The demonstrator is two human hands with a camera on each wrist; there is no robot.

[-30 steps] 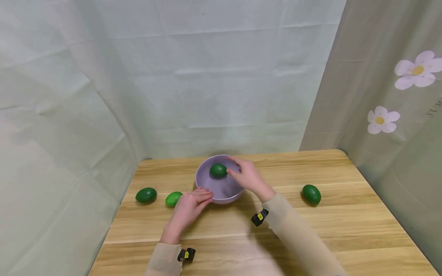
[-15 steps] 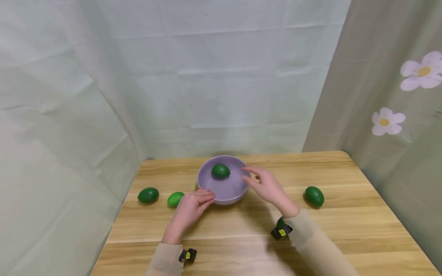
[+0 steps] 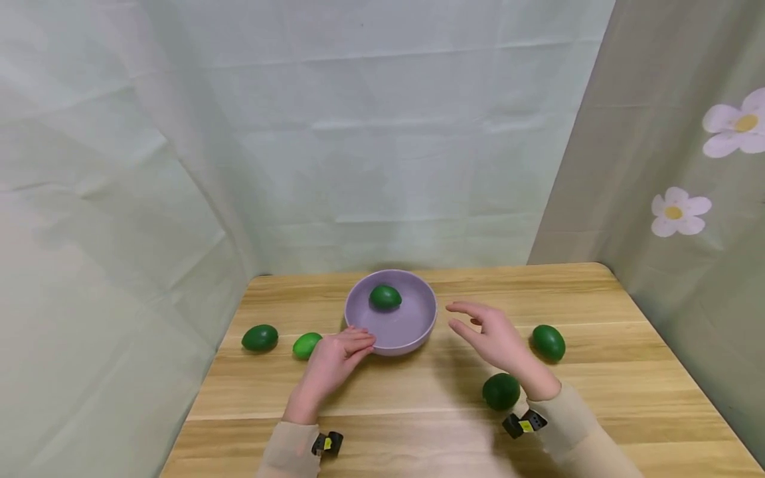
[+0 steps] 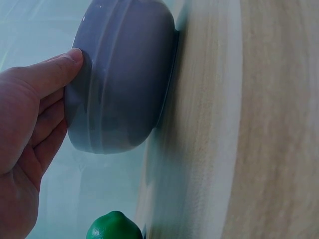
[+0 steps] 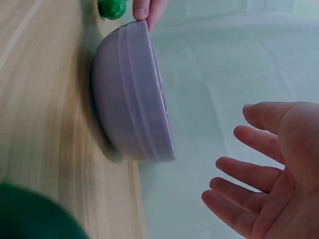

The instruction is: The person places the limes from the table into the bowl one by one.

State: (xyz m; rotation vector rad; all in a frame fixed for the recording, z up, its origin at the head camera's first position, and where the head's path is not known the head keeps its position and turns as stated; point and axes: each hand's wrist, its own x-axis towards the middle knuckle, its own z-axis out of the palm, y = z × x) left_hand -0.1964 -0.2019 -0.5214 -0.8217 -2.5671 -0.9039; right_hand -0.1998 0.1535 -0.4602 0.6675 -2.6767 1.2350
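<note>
A purple bowl [image 3: 408, 326] is set upright on the wooden table [image 3: 406, 431], and in it a single dark green fruit [image 3: 385, 297] is held, laid toward the far wall. The bowl's near-left rim is pinched by the left hand [image 3: 333, 355], its thumb pressed to the outer wall. The right hand [image 3: 497, 337] is held apart from the bowl, its fingers spread wide. Outside the bowl, a lighter green fruit [image 3: 307, 346] and a left-hand dark fruit [image 3: 260, 338] are seen to the left; two dark fruits [image 3: 501, 392] are placed near the right forearm.
</note>
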